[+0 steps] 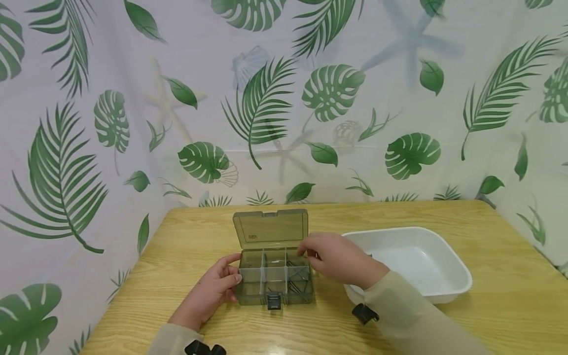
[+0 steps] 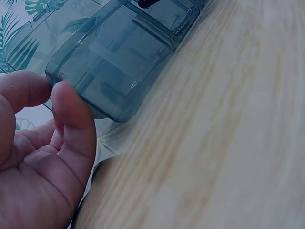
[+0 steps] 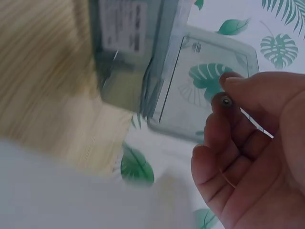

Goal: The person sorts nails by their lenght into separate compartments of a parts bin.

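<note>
While the left hand (image 1: 216, 284) grips the case (image 1: 252, 299) on the table (image 1: 177, 256), the right hand (image 1: 336, 257) pinches a small metal piece (image 3: 226, 101) by the back-right compartment (image 1: 292, 255).
Advisable: brace the case; lower the piece between dividers (image 1: 263, 277) before release.

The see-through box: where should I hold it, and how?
Probably pinch the box by its left end, coming from the left, like the left hand does. That end is straight and low. The open lid stands up at the back and could swing, and the right hand is at the right side.
</note>
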Available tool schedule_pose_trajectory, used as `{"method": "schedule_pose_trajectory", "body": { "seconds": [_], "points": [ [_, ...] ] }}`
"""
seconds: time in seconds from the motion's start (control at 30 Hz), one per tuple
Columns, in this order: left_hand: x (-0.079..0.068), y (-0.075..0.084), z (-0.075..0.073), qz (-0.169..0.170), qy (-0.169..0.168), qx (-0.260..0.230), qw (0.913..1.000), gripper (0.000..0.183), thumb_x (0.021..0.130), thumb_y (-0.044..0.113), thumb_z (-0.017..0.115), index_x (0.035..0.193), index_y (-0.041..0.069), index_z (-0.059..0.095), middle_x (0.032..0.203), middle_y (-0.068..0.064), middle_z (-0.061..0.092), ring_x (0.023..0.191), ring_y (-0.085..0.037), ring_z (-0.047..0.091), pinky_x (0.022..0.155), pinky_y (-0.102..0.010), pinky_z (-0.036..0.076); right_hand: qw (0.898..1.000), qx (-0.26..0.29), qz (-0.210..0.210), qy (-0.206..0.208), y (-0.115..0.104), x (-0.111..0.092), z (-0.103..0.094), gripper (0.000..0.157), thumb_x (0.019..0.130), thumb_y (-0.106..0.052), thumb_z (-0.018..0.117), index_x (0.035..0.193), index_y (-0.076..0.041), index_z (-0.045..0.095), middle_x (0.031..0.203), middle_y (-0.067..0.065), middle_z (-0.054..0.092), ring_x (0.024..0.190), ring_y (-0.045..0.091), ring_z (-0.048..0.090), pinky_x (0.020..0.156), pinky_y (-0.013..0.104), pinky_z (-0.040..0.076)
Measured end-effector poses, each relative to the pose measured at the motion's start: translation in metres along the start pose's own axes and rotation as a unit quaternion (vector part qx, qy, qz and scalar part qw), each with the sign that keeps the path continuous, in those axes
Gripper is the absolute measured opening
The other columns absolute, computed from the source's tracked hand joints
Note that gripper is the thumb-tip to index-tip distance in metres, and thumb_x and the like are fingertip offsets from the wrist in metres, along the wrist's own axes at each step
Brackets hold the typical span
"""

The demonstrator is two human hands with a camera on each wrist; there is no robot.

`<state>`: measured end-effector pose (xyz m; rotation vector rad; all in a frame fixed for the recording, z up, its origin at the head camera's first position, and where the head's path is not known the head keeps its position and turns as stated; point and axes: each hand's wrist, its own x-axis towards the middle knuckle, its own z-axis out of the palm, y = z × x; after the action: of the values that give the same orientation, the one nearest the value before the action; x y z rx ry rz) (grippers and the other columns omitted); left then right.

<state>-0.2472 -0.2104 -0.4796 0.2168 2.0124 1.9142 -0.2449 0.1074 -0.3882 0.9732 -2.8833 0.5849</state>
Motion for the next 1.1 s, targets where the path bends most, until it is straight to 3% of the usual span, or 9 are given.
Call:
{"method": "schedule_pose_trajectory", "body": {
  "seconds": [0.33, 0.63, 0.87, 1.1],
  "points": [
    [-0.003, 0.000, -0.003, -0.002, -0.001, -0.001, 1.0000, 0.060, 0.103, 0.007, 0.055, 0.157, 0.007, 0.028, 0.106, -0.009, 0.046, 0.077, -0.017, 0.044, 0.063, -0.030, 0.052, 0.999, -0.011, -0.035, -0.018, -0.017, 0.030, 0.014, 0.024, 0.099, -0.008, 0.057, 0.108, -0.021, 0.076, 0.099, -0.009, 0.065, 0.079, 0.005, 0.057, 0.070, 0.029, 0.051],
    [-0.003, 0.001, -0.002, -0.002, -0.006, -0.005, 1.0000, 0.061, 0.103, 0.009, 0.056, 0.158, 0.007, 0.027, 0.105, -0.008, 0.046, 0.076, -0.016, 0.044, 0.062, -0.030, 0.051, 0.998, -0.037, -0.028, -0.032, -0.028, 0.047, 0.017, 0.026, 0.100, -0.008, 0.055, 0.110, -0.020, 0.075, 0.102, -0.008, 0.066, 0.085, 0.006, 0.059, 0.075, 0.031, 0.053],
    [-0.001, 0.002, -0.001, 0.003, -0.008, -0.005, 1.0000, 0.062, 0.103, 0.011, 0.057, 0.157, 0.006, 0.027, 0.104, -0.008, 0.046, 0.078, -0.016, 0.045, 0.062, -0.030, 0.052, 0.998, -0.027, -0.028, -0.040, -0.027, 0.050, 0.019, 0.026, 0.102, -0.012, 0.056, 0.122, -0.017, 0.072, 0.110, -0.002, 0.067, 0.082, 0.007, 0.059, 0.073, 0.032, 0.052],
    [0.000, 0.001, -0.001, 0.003, -0.011, -0.004, 0.9999, 0.062, 0.103, 0.009, 0.056, 0.157, 0.007, 0.027, 0.105, -0.008, 0.046, 0.080, -0.016, 0.045, 0.061, -0.030, 0.051, 0.999, -0.027, -0.015, -0.033, -0.022, 0.042, 0.018, 0.026, 0.100, -0.018, 0.061, 0.123, -0.018, 0.072, 0.109, -0.005, 0.066, 0.082, 0.006, 0.058, 0.073, 0.031, 0.053]
  ]
}}
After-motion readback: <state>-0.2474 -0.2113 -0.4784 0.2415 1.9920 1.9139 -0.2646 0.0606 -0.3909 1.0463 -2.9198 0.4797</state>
